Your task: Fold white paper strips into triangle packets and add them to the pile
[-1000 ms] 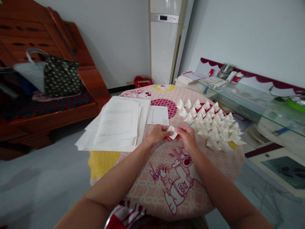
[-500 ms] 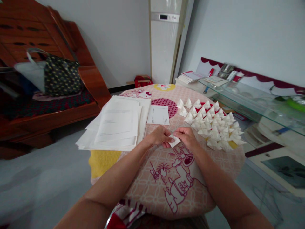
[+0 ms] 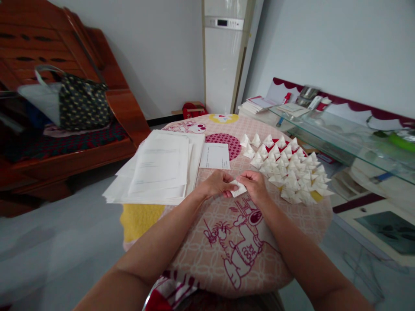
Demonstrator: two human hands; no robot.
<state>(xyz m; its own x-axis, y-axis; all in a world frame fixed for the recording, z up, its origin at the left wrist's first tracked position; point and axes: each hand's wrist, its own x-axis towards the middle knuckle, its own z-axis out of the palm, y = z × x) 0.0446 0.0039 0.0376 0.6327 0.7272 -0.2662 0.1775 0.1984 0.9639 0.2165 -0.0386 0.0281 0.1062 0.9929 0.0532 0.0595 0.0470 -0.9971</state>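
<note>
Pinching a small folded white paper (image 3: pixel 239 189) with left hand (image 3: pixel 218 183) and right hand (image 3: pixel 256 185), over the patterned tablecloth (image 3: pixel 201 255), near many pointed paper shapes (image 3: pixel 292 181).

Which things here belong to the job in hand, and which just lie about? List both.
Job in hand:
- small folded paper, in left hand and right hand
- folded white shapes
- paper stack and printed slip, probably

Lying about:
- patterned bag
- stacked booklets

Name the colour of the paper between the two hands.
The paper is white; it shows in the head view, the only one.
</note>
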